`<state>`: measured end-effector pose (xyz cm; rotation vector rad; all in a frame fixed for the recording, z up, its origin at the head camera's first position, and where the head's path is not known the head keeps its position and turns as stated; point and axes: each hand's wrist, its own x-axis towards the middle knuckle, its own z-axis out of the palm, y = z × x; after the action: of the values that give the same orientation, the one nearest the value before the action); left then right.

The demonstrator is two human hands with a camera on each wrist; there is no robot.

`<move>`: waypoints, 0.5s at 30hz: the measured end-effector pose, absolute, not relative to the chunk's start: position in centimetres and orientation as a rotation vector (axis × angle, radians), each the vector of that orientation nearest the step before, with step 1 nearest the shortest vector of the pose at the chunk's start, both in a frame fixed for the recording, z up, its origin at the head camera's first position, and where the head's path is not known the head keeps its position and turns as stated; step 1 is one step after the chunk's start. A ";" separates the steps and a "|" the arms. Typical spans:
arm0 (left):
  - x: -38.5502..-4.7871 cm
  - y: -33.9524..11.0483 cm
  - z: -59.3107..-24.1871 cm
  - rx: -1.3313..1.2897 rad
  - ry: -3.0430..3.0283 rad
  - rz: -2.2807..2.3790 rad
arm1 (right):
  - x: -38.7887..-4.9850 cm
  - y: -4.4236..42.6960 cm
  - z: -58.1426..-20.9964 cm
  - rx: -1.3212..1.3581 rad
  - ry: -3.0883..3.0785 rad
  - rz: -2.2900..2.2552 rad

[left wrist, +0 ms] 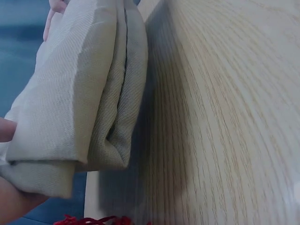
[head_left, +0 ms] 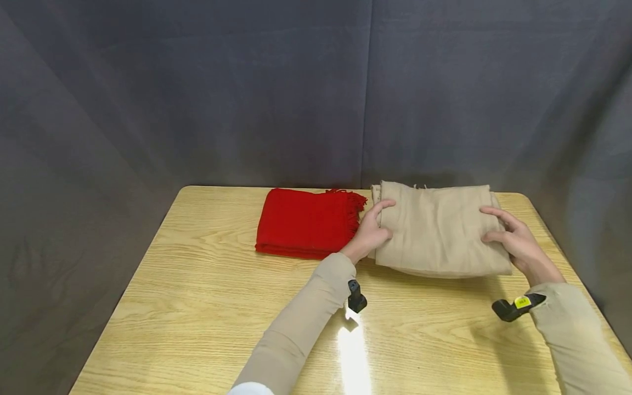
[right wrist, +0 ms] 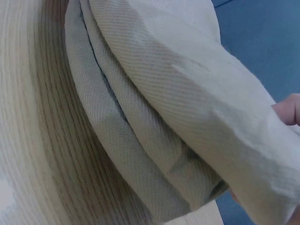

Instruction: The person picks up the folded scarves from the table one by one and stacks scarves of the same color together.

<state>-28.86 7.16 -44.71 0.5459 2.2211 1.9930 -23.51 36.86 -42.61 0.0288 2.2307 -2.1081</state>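
Observation:
A folded beige shawl (head_left: 439, 230) with several layers is at the back right of the table. My left hand (head_left: 371, 229) grips its left edge, thumb and a finger lying over the top face. On the opposite edge my right hand (head_left: 515, 241) holds it the same way, the other fingers hidden behind or under the cloth. Both wrist views show the stacked layers of the shawl (left wrist: 61, 93) from the side, with shadow on the wood below. Left of it lies a folded red shawl (head_left: 303, 222), its fringe beside my left hand.
The light wooden table (head_left: 197, 307) ends at a back edge close behind both shawls. Dark grey curtains (head_left: 276, 99) hang behind and at the sides. A bright light reflection shows near the front middle of the tabletop.

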 end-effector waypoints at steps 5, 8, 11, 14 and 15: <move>-29.2 7.2 -45.1 0.531 2.200 2.002 | -23.8 36.7 -42.7 0.030 2.255 -2.092; -29.3 7.2 -45.4 0.512 2.202 2.005 | -23.9 36.6 -43.0 0.026 2.246 -2.105; -29.3 7.3 -45.6 0.487 2.204 2.007 | -24.1 36.5 -43.3 0.032 2.253 -2.093; -29.4 7.4 -45.9 0.455 2.204 2.014 | -24.2 36.4 -43.6 0.041 2.278 -2.071; -29.3 7.4 -46.0 0.449 2.202 2.013 | -24.2 36.4 -43.7 0.043 2.283 -2.070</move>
<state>-29.35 7.38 -45.97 0.4485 2.2021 2.0135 -24.25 36.41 -43.70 0.0426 2.2834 -2.0705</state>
